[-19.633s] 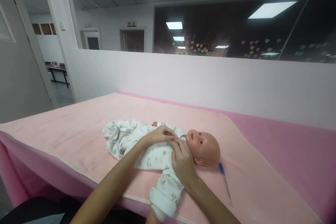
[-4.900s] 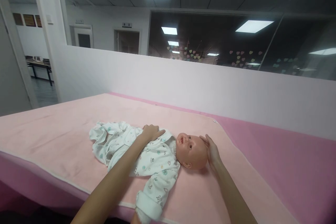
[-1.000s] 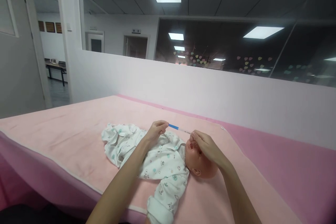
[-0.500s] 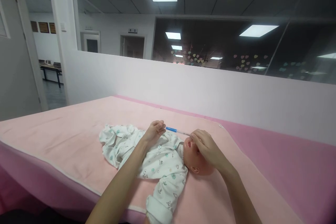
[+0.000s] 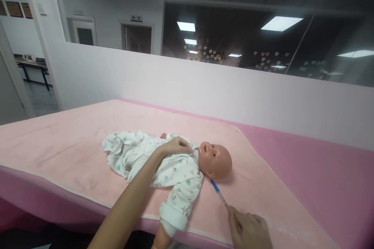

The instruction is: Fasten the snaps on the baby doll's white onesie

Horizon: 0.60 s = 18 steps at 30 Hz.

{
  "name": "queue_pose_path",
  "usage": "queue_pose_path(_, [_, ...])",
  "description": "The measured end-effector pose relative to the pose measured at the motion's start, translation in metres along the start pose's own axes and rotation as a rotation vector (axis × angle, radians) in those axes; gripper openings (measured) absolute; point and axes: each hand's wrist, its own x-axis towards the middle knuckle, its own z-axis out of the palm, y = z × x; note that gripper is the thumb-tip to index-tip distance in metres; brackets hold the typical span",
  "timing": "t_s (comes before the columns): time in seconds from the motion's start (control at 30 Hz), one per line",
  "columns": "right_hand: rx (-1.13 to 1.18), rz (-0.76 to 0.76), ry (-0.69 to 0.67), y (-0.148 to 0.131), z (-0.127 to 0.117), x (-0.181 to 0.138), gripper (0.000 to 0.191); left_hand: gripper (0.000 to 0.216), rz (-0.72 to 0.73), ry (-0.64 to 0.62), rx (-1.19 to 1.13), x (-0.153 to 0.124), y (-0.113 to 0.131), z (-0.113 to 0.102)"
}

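Observation:
A baby doll (image 5: 222, 161) lies on its back, head to the right, dressed in a white printed outfit (image 5: 168, 173). Over its upper chest, my left hand (image 5: 177, 146) has its fingers closed at the collar (image 5: 196, 151), seemingly pinching the cloth; the fingertips are partly hidden. My right hand (image 5: 251, 227), low at the right, is closed round one end of a slim stick (image 5: 215, 186) with a blue end and a clear shaft. That blue end points toward the doll's neck and sits just below its ear.
A pink padded mat (image 5: 73, 140) lies under the doll on a darker pink surface (image 5: 315, 163). Behind it runs a low white wall (image 5: 204, 85) with dark glass (image 5: 233, 39) above. The mat's near edge curves down at the front left.
My right hand has left the doll's face and moved down toward me with the stick. My left hand has let go of the stick's blue end and come to the collar. The view has shifted slightly.

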Motion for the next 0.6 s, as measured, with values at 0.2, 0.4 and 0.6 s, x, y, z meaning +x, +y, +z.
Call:
queue_pose_path(0.2, [-0.09, 0.058, -0.243, -0.036, -0.015, 0.046, 0.033, 0.029, 0.016, -0.07, -0.009, -0.002, -0.002, -0.003])
queue_pose_path(0.4, [0.085, 0.017, -0.229, -0.06, -0.029, 0.117, 0.027, 0.023, 0.02, -0.003, -0.14, 0.0, -0.001, -0.002])
queue_pose_path(0.6, [0.094, -0.055, -0.298, -0.095, -0.002, 0.171, 0.035, 0.015, -0.017, 0.08, -0.233, 0.0, -0.006, -0.004])
